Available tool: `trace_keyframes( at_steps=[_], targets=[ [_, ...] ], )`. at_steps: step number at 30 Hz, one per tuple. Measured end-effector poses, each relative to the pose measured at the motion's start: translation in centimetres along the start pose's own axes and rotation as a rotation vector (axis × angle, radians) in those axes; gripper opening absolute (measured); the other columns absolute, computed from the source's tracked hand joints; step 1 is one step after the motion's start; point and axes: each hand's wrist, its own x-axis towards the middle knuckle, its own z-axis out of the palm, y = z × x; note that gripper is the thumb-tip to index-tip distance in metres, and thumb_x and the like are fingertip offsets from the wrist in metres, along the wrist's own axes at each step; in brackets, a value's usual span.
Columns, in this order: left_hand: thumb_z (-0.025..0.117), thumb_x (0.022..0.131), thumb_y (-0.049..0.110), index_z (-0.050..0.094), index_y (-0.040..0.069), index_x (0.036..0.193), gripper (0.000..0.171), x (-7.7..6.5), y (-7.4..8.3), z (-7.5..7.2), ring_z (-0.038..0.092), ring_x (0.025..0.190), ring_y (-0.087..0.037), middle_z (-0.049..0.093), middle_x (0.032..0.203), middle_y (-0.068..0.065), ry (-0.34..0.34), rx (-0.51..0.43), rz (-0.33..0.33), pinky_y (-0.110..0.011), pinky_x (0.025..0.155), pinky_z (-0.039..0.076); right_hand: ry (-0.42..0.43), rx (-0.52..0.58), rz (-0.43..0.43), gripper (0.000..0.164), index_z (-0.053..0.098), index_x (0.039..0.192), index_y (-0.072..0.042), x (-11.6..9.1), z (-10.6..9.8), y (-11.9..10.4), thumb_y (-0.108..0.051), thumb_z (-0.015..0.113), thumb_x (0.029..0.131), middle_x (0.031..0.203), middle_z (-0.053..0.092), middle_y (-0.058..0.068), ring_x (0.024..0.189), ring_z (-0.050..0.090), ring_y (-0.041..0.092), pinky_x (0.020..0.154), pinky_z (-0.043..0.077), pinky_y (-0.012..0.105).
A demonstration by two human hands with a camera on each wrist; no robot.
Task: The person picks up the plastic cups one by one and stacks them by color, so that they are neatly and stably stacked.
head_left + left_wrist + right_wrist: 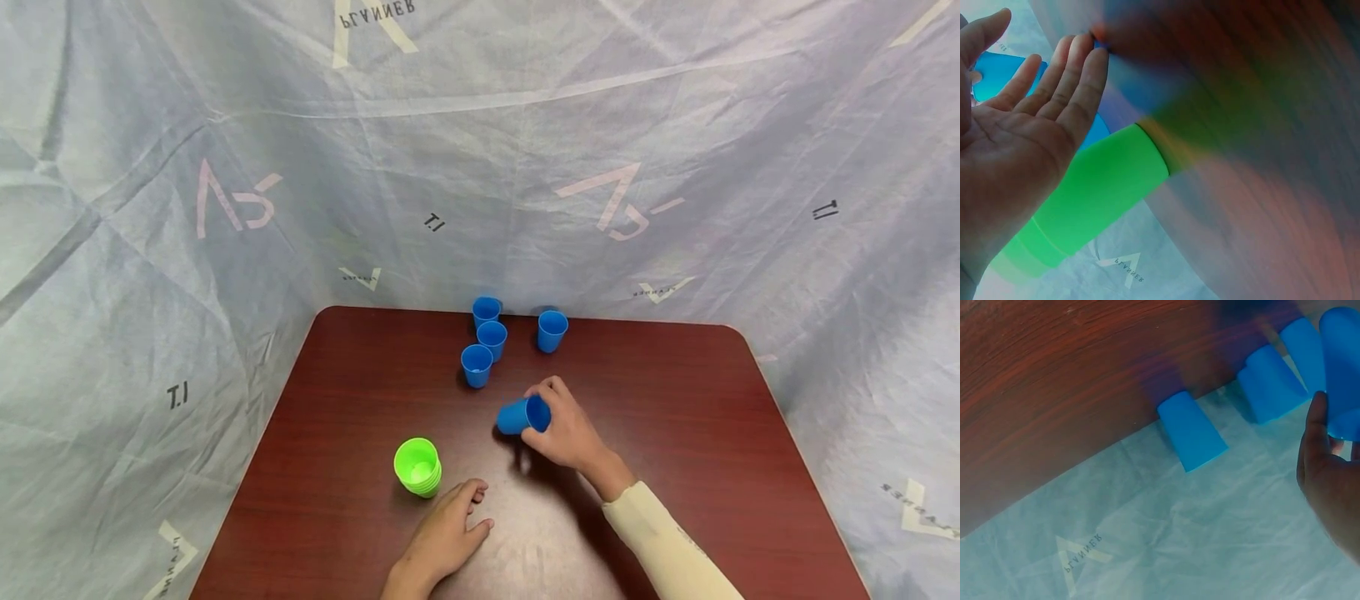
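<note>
My right hand grips a blue plastic cup by its rim. This cup lies tilted on its side in the head view, its mouth turned toward the palm and its base pointing left. In the right wrist view the fingers of the right hand reach the rim of the same cup. My left hand holds nothing, its fingers loosely extended just right of a stack of bright green cups. The left wrist view shows the left palm in front of that green stack.
Three upright blue cups form a slanting row behind the held cup: a front one, a middle one and a back one. A separate blue cup stands to their right. Grey printed sheeting encloses the dark red-brown table.
</note>
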Motion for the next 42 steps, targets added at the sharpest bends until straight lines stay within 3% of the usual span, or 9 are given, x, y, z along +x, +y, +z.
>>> trace_keyframes(
  at_steps=[11, 24, 30, 36, 42],
  targets=[
    [0.079, 0.094, 0.026, 0.058, 0.010, 0.142, 0.055, 1.1, -0.2, 0.6, 0.068, 0.102, -0.019, 0.070, 0.122, -0.002, -0.019, -0.013, -0.024, -0.033, 0.086, 0.057, -0.096, 0.021, -0.098, 0.046, 0.067, 0.121, -0.017, -1.6, 0.4, -1.4, -0.021, 0.076, 0.077, 0.118, 0.054, -0.005, 0.100, 0.057, 0.013, 0.081, 0.054, 0.031],
    [0.080, 0.095, 0.028, 0.032, 0.017, 0.164, 0.084, 2.2, 0.1, 0.8, 0.067, 0.106, -0.018, 0.063, 0.133, -0.003, -0.059, -0.048, -0.078, -0.034, 0.083, 0.055, -0.164, -0.018, -0.135, 0.046, 0.068, 0.120, -0.017, -2.5, 0.4, -2.1, -0.022, 0.078, 0.076, 0.114, 0.055, -0.009, 0.097, 0.056, 0.009, 0.080, 0.054, 0.028],
    [0.078, 0.096, 0.032, 0.028, 0.020, 0.167, 0.087, 2.3, 0.5, 1.0, 0.069, 0.120, -0.024, 0.052, 0.156, -0.007, -0.083, -0.052, -0.088, -0.043, 0.092, 0.059, -0.205, -0.029, -0.139, 0.048, 0.069, 0.120, -0.017, -3.0, 0.7, -2.1, -0.023, 0.081, 0.074, 0.113, 0.054, -0.011, 0.098, 0.057, 0.008, 0.082, 0.055, 0.026],
    [0.079, 0.095, 0.028, 0.029, 0.012, 0.166, 0.089, 2.7, 1.0, 1.2, 0.051, 0.147, -0.029, 0.042, 0.165, -0.009, -0.040, -0.040, -0.018, -0.054, 0.116, 0.048, -0.227, -0.023, -0.145, 0.048, 0.069, 0.119, -0.018, -3.3, 0.9, -2.2, -0.024, 0.083, 0.074, 0.115, 0.055, -0.012, 0.099, 0.058, 0.007, 0.083, 0.056, 0.026],
    [0.081, 0.092, 0.030, 0.024, 0.009, 0.167, 0.097, 2.9, 1.5, 1.5, 0.041, 0.154, -0.034, 0.036, 0.169, -0.016, -0.032, -0.031, 0.010, -0.058, 0.120, 0.042, -0.226, -0.029, -0.175, 0.048, 0.068, 0.118, -0.018, -3.5, 0.8, -2.3, -0.023, 0.082, 0.073, 0.114, 0.056, -0.009, 0.098, 0.058, 0.007, 0.082, 0.056, 0.024]
  ],
)
